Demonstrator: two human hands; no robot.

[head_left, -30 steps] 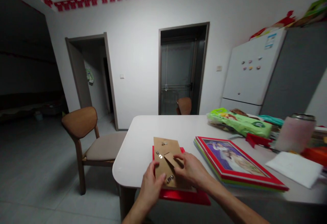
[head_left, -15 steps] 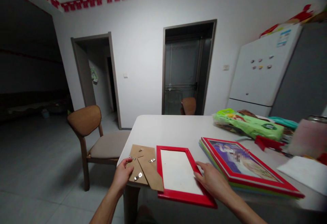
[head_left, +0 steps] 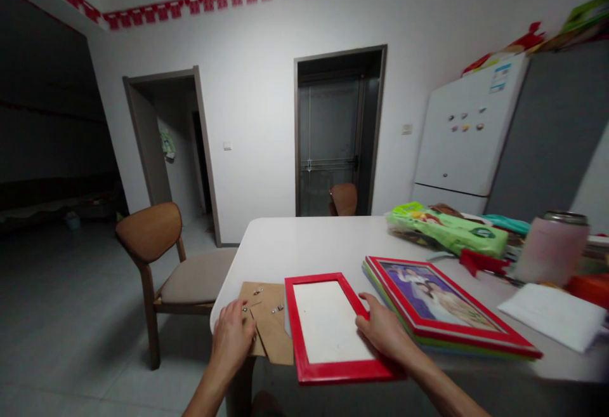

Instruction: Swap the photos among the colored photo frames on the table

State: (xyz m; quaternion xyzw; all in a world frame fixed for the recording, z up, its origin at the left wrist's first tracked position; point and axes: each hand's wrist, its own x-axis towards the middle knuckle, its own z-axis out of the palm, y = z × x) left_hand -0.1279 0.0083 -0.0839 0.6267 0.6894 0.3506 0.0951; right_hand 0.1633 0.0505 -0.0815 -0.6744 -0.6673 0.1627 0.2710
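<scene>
A red picture frame with a white panel inside lies near the table's front edge. My right hand grips its right side, the fingers bent over the red border. Left of the frame is a brown backing board with small metal clips and a slit, partly covered by the frame's left edge. My left hand rests over the board's left part, fingers apart and slightly curved, hiding some of the clips. To the right sits a stack of frames, the top one a red-edged framed photo.
The white table has a rounded far-left corner. A green packet, a pinkish jar and a folded white tissue lie at right. A wooden chair stands left; a fridge is behind.
The red frame has shifted slightly left over the backing board. My left hand has moved from the board's edge to on top of it. The camera view has turned a little right.
</scene>
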